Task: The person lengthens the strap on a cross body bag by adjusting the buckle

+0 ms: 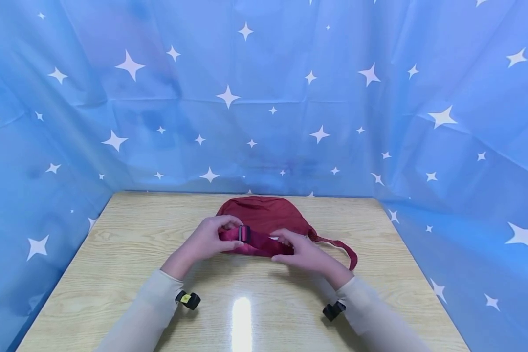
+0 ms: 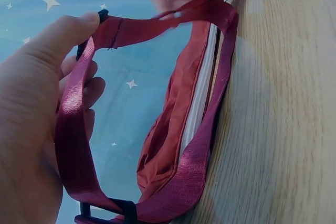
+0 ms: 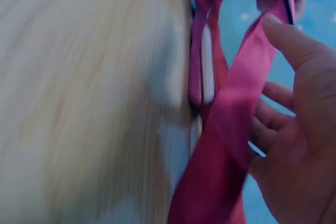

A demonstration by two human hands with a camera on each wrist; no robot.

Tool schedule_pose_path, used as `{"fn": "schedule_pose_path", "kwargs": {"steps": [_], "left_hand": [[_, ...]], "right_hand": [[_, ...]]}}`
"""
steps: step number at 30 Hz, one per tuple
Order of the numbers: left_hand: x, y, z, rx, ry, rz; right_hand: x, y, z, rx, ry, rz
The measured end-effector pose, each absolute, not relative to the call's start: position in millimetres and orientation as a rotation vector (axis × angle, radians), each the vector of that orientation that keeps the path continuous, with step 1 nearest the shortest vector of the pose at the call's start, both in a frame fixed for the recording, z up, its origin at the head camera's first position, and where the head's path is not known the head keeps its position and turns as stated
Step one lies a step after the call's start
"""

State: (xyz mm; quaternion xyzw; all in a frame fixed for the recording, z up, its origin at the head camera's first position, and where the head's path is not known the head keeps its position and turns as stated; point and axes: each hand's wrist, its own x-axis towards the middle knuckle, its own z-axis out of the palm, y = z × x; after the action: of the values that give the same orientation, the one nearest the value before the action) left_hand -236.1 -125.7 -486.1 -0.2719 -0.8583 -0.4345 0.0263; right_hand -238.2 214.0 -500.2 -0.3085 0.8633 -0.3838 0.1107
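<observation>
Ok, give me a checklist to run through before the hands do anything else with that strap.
1. Left hand gripping a buckle: ok.
2. Right hand around the strap: ok.
3. Right hand's hold firm: cannot tell.
4. Strap lying flat: not ok, it is held up in a loop.
5. Bag on the table: ok.
6. Zip closed: cannot tell.
</observation>
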Motion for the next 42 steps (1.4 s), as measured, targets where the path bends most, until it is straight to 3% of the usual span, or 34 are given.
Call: {"fn": "schedule_pose_path", "kwargs": {"steps": [11, 24, 42], "left_hand": [[-237.4, -121.8, -488.1, -0.897, -2.666, -1.342], [-233.7, -139.1, -492.7, -0.905, -2.659, -1.454], [-232.5, -129.2, -486.1, -0.929, -2.669, -1.554]], "right_hand": [[-236.3, 148.8, -483.6, -1.02, 2.617, -1.344], [-236.6, 153.1, -484.9, -1.225, 2.592, -1.512], [-233.5, 147.5, -487.6, -1.107, 2.308, -1.731]]}}
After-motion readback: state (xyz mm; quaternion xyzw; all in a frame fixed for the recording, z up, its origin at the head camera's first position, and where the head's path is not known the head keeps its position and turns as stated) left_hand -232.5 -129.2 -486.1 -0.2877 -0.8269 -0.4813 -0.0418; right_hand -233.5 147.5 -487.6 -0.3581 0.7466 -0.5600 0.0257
